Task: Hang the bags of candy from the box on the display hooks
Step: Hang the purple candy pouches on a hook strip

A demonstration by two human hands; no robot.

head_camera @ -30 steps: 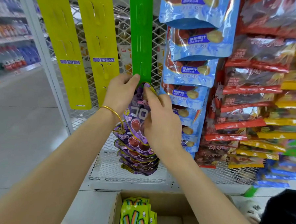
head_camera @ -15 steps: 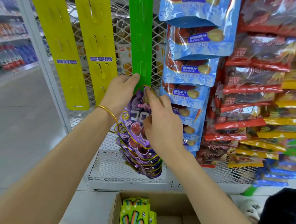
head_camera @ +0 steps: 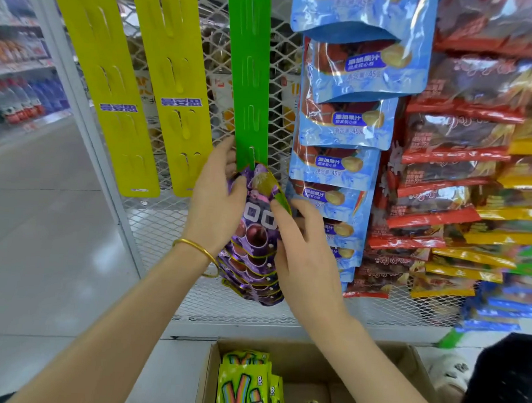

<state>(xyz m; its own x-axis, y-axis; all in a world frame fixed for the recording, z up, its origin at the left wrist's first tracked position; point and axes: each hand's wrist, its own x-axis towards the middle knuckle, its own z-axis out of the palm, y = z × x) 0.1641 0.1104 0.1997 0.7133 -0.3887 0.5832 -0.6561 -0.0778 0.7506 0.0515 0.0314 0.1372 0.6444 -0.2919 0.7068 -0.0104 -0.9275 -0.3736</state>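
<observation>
Shop aisle with a white mesh panel (head_camera: 152, 220) carrying a green hook strip (head_camera: 248, 77). Grips the purple candy bag (head_camera: 259, 225) at the strip's lower end with the left hand (head_camera: 215, 205) curled on its left edge, and pinches its right edge with the right hand (head_camera: 305, 259). Stands over a cardboard box (head_camera: 312, 357) of green bags.

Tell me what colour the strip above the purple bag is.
The strip is green, seen in the head view.

Bright, even store light; soft glare on floor (head_camera: 40, 251) and blue bags (head_camera: 354, 73). Wide-angle bending at edges; right-side packets (head_camera: 477, 150) smeared, far shelves (head_camera: 16, 65) soft.
</observation>
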